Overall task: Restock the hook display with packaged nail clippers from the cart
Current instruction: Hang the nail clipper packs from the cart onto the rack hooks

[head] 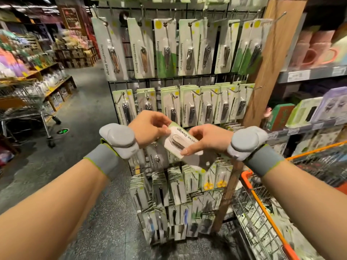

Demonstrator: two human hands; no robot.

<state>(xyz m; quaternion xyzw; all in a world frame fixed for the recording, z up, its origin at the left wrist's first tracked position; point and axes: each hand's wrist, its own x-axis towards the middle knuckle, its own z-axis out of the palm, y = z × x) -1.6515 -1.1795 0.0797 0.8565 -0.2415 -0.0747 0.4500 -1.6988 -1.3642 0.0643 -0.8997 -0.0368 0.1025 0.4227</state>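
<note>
A white-and-green packaged nail clipper (180,140) is held tilted in front of the hook display (180,79). My left hand (150,128) pinches its upper left end with the fingertips. My right hand (208,137) grips its right side, index finger stretched along the lower edge. Rows of similar clipper packs hang on the wire grid's hooks above and behind my hands. An orange-rimmed wire cart (266,209) stands at the lower right; its contents are blurred.
A wooden post (270,59) flanks the display on the right, with shelves of mugs (315,51) and boxed goods beyond. Lower hooks carry scissors and other tools (187,194). A metal shopping trolley (32,109) stands in the aisle at left.
</note>
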